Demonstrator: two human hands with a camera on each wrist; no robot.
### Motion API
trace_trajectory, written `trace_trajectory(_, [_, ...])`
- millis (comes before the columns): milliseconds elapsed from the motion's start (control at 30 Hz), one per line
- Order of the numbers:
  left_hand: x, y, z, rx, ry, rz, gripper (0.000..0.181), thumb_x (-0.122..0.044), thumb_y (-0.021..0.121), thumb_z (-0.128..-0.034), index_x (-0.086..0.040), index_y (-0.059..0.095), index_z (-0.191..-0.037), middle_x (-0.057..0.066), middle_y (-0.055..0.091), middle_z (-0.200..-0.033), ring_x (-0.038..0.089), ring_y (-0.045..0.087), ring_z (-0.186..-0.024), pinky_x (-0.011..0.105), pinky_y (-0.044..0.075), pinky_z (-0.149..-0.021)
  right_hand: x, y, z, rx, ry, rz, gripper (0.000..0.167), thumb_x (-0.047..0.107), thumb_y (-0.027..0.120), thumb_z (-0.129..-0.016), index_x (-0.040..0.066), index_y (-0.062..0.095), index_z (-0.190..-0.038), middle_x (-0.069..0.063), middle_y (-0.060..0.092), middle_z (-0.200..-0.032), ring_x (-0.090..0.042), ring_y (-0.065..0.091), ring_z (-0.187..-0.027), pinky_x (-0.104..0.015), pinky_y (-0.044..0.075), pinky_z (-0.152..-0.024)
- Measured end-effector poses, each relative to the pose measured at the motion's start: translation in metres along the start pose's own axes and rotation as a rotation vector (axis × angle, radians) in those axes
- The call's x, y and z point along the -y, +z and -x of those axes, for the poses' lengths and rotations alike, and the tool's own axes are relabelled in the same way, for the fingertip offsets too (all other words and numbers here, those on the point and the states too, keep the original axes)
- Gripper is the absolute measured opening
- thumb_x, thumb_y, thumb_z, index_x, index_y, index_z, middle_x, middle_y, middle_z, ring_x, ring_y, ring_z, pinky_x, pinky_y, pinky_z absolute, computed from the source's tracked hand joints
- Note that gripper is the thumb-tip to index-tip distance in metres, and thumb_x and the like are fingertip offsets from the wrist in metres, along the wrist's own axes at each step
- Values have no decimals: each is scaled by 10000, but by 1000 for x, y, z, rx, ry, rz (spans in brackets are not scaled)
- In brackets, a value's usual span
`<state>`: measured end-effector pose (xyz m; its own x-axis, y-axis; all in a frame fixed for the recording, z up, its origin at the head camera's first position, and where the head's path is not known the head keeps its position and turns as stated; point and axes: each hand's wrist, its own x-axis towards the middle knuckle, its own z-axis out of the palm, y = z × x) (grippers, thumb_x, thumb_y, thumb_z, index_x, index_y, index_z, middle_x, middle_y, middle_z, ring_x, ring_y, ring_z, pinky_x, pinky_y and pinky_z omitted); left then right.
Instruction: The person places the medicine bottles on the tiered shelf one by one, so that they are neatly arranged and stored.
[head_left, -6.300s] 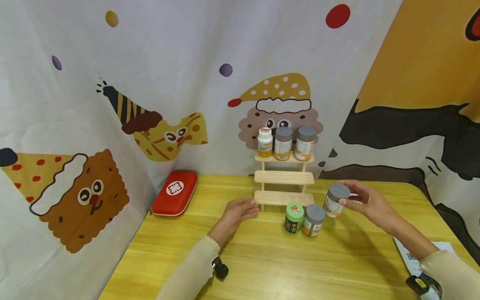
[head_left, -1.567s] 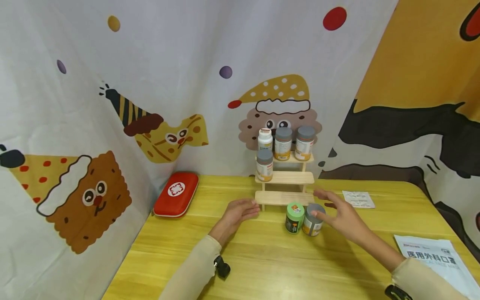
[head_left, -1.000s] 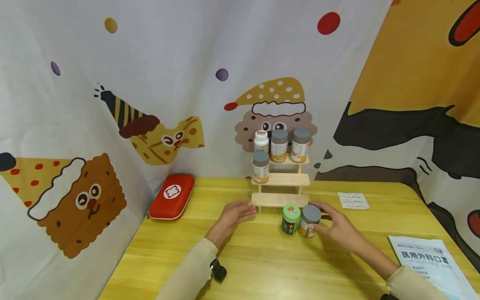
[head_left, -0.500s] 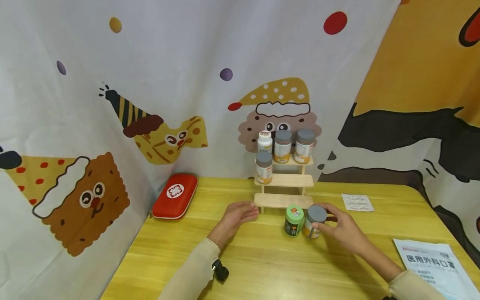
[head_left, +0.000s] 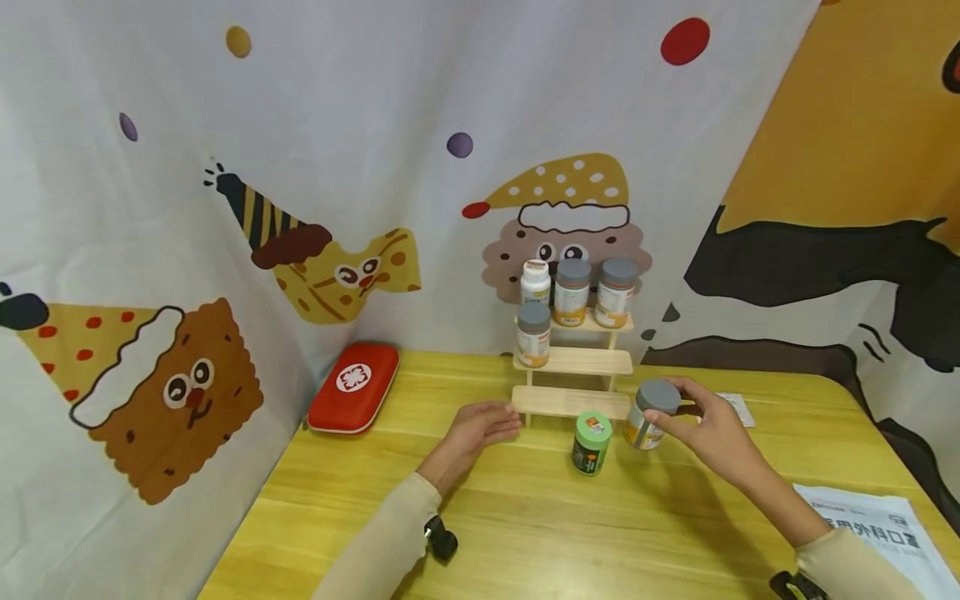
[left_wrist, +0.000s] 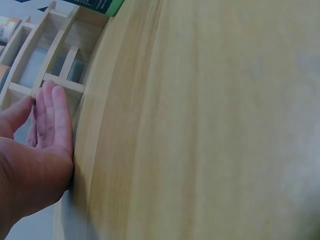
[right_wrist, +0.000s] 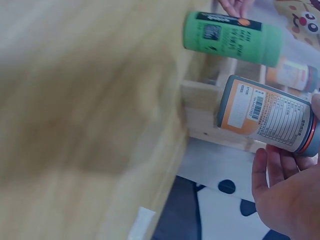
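My right hand [head_left: 716,429] holds a grey-lidded pill bottle [head_left: 645,425] between thumb and fingers, raised off the table at the right of the wooden step rack [head_left: 573,403]. In the right wrist view, this bottle's label with a barcode [right_wrist: 257,106] faces the camera. My left hand [head_left: 474,435] lies at the rack's left end, fingers straight against its lowest step. A green-lidded jar [head_left: 590,448] stands before the rack. The middle step bears another grey-lidded bottle [head_left: 533,335] at its left. On the top step stand a white bottle [head_left: 536,283] and two grey-lidded bottles [head_left: 572,293].
A red zip case [head_left: 354,387] lies at the table's back left. To the right are a small white packet [head_left: 738,408], partly behind my right hand, and a white printed pouch [head_left: 877,533] near the right edge. A patterned cloth [head_left: 390,100] hangs behind the table.
Since 6.3 s ago, a grey-lidded bottle has come onto the middle step. My right hand has since gripped the bottle beside the green-lidded jar and lifted it rightward. My left hand has stayed put.
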<state>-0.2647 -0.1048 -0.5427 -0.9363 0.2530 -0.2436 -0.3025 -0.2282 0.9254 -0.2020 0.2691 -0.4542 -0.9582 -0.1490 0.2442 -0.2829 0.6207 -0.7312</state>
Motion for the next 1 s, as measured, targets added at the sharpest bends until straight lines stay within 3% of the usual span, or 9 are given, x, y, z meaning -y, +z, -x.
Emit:
trace_trajectory(100, [-1, -2, 1, -2, -6, 5, 315, -103, 682, -1034, 78, 642, -1288, 219, 762, -1191, 216, 788, -1015, 384, 667, -991, 6, -3, -7, -29, -31, 14, 538, 338, 765, -995, 127, 582, -1454, -81, 667, -1278, 39, 615, -1029, -188, 617, -752])
trace_trajectory(333, [0, -4, 0, 3, -8, -10, 325, -131, 680, -1041, 72, 646, -1291, 190, 768, -1183, 212, 783, -1033, 379, 660, -1006, 18, -3, -24, -67, -86, 39, 521, 337, 785, -980, 183, 599, -1442, -32, 675, -1224, 96, 586, -1015, -112, 579, -819])
trace_trajectory(600, [1, 2, -1, 12, 6, -5, 325, -112, 658, -1050, 82, 646, -1309, 180, 771, -1170, 230, 782, -1050, 391, 657, -1013, 30, 2, -44, -179, -163, 39, 537, 294, 835, -939, 93, 641, -1397, -81, 723, -1173, 132, 573, -987, -86, 573, -752])
trace_trajectory(767, [2, 2, -1, 9, 8, -2, 312, -114, 663, -1047, 81, 661, -1290, 162, 781, -1139, 206, 786, -1015, 388, 662, -1003, 43, 3, -55, -198, -150, 67, 559, 349, 846, -924, 118, 646, -1392, -103, 754, -1125, -11, 669, -872, -117, 552, -671])
trace_trajectory(933, [2, -1, -2, 3, 3, 1, 304, -120, 676, -1040, 74, 667, -1274, 123, 787, -1091, 191, 785, -990, 385, 663, -1000, 57, 10, -67, -221, -110, 41, 613, 384, 837, -927, 96, 626, -1426, -204, 740, -1244, -303, 777, -895, -90, 564, -673])
trace_trajectory(1000, [2, -1, -2, 0, 0, 3, 301, -118, 678, -1038, 74, 668, -1270, 112, 788, -1076, 190, 786, -984, 391, 663, -1002, 61, 14, -71, -223, -93, 27, 625, 401, 831, -930, 96, 620, -1432, -213, 726, -1280, -360, 783, -942, -145, 626, -698])
